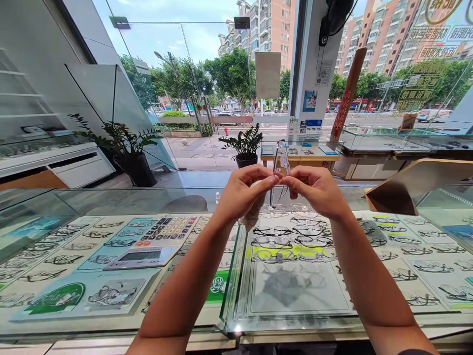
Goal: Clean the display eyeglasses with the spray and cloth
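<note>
A pair of eyeglasses [283, 157] is held up over the glass counter, turned on end, with thin dark rims and a clear lens showing above the fingers. My left hand [244, 191] pinches it from the left between thumb and fingers. From the other side my right hand [315, 190] is closed on it too, the thumbs nearly meeting at the middle. A thin dark part of the frame hangs below the fingertips. Exactly which part each hand grips is hidden. Under the hands, rows of eyeglasses [272, 230] lie inside the display case.
A large calculator [142, 257] rests on the glass countertop [286, 291] at left, near a green fan-shaped card [57, 298]. A brown wooden stand [417, 185] is at right. Potted plants [246, 148] and a low display table [301, 157] stand beyond, by the window.
</note>
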A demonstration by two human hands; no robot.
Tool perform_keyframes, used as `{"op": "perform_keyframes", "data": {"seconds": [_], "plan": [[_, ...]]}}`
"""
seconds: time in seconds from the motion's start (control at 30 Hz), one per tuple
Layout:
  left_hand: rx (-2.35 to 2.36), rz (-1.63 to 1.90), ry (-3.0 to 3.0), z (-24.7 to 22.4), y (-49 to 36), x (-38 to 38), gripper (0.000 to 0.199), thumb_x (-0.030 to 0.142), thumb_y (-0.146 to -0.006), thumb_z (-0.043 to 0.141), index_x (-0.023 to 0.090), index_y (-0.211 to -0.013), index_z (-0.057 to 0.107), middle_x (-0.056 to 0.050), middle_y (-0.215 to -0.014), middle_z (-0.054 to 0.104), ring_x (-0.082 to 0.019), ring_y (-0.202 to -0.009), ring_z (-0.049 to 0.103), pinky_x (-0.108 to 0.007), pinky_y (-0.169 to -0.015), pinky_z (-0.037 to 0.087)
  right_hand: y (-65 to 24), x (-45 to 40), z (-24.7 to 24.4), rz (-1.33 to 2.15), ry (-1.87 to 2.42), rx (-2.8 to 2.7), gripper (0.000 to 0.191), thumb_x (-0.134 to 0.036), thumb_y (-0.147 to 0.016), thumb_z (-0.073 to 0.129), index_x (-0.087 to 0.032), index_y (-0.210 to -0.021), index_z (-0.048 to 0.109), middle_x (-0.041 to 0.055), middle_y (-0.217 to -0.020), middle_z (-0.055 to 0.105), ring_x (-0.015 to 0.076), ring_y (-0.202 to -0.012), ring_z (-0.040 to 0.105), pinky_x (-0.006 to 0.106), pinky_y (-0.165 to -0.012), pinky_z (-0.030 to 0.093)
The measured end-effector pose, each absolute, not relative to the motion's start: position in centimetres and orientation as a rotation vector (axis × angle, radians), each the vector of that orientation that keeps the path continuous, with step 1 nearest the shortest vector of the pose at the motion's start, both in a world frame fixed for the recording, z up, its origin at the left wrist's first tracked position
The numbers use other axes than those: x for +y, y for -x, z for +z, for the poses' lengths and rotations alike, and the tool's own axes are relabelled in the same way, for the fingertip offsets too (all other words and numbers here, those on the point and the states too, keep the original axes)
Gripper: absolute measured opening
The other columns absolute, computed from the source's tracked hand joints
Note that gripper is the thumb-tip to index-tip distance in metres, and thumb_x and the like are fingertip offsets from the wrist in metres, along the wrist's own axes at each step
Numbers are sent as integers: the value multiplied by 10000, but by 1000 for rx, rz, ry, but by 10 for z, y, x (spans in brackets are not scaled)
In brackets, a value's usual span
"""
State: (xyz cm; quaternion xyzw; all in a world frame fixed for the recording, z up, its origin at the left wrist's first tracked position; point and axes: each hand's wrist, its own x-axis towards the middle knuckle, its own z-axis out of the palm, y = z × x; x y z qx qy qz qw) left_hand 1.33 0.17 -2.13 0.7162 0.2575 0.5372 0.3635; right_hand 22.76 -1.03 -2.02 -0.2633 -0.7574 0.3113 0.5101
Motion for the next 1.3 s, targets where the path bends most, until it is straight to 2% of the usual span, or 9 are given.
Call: {"op": "perform_keyframes", "data": {"seconds": [0.13, 0.23, 0.33, 0.43, 0.57, 0.67, 0.83, 1.07, 1.3], "plan": [[670, 1412, -1849, -21, -13, 4, 264, 484, -881, 831, 235, -822, 763, -62, -921, 818, -210, -944, 786, -364, -897, 623, -231, -15, -19, 606, 747, -1718, 324, -510, -954, 766, -195, -884, 789, -28, -609, 646, 104, -523, 575, 275, -514, 449], [703, 1438, -1879, -23, -12, 7, 222, 447, -895, 808, 235, -842, 766, -63, -976, 830, -205, -988, 785, -364, -949, 608, -234, -16, -20, 272, 885, -1562, 278, -472, -970, 747, -207, -915, 810, -18, -618, 687, 132, -522, 624, 299, -531, 469], [747, 1423, -1935, -26, -12, 9, 213, 435, -926, 765, 230, -867, 760, -63, -984, 834, -193, -983, 780, -359, -959, 597, -236, -14, -22, -142, 994, -1436, 223, -407, -1007, 693, -224, -970, 815, 11, -742, 767, 175, -640, 707, 344, -649, 529], [776, 1387, -1963, -28, -13, 7, 221, 438, -939, 744, 227, -872, 742, -61, -989, 836, -193, -990, 778, -361, -964, 594, -238, -10, -22, -327, 1004, -1386, 234, -394, -1021, 656, -235, -1155, 764, 50, -970, 811, 220, -826, 756, 371, -711, 559], [762, 1323, -1981, -28, -15, 5, 232, 448, -945, 735, 231, -863, 738, -60, -1001, 835, -197, -1001, 774, -361, -960, 591, -232, -7, -25, -375, 968, -1410, 557, -536, -923, 753, -256, -1373, 582, 122, -1293, 725, 325, -1194, 692, 475, -902, 595], [735, 1348, -1982, -28, -16, 5, 253, 475, -929, 760, 236, -845, 749, -61, -946, 819, -195, -938, 760, -361, -920, 596, -223, -9, -27, -380, 976, -1486, 678, -586, -891, 772, -246, -1415, 506, 166, -1409, 618, 382, -1338, 593, 563, -1074, 534], [721, 1435, -1952, -27, -17, 5, 305, 528, -882, 810, 233, -817, 761, -63, -875, 788, -191, -851, 731, -369, -870, 605, -212, -14, -28, -413, 1015, -1558, 629, -472, -922, 755, -268, -1442, 466, 180, -1459, 561, 395, -1429, 528, 585, -1134, 510], [715, 1511, -1885, -31, -17, 8, 274, 495, -920, 796, 233, -856, 751, -77, -996, 821, -224, -1031, 775, -412, -1010, 596, -215, -15, -27, -491, 1081, -1614, 621, -231, -918, 643, -290, -1499, 431, 157, -1493, 546, 412, -1453, 511, 665, -1226, 415], [732, 1660, -1826, -27, -14, 7, 253, 465, -944, 781, 230, -870, 726, -73, -1010, 813, -231, -1107, 771, -420, -1045, 587, -221, -10, -29, -450, 1071, -1723, 549, -96, -826, 563, -241, -1354, 538, 143, -1488, 519, 390, -1481, 471, 654, -1255, 389]]}}
